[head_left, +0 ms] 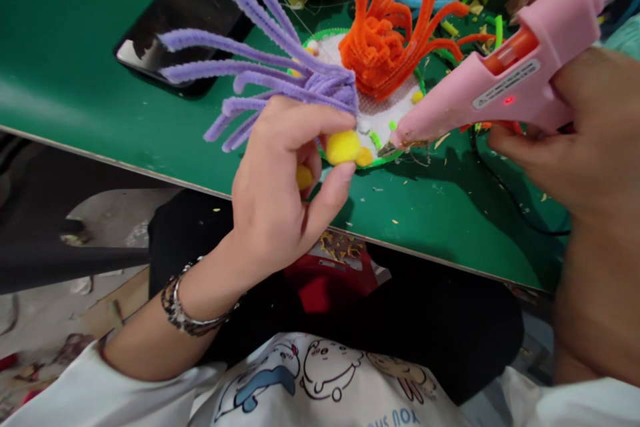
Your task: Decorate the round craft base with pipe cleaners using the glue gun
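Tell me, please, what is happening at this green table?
A person's left hand pinches a yellow pom-pom by the near edge of a green-rimmed white base. The right hand holds a pink glue gun, its nozzle pointing toward the base. An orange bundle of fuzzy sticks sits beside a purple one.

A fuzzy yellow pom-pom (343, 147) is pinched at the near edge of a round white base (401, 111), green-trimmed and lying on the worktop (450, 213). The pink glue gun (465, 93), its small red light lit, slants down leftward, nozzle near that edge. Purple fuzzy stems (327, 90) fan left; an orange fuzzy bundle (375, 57) splays upward beside them.
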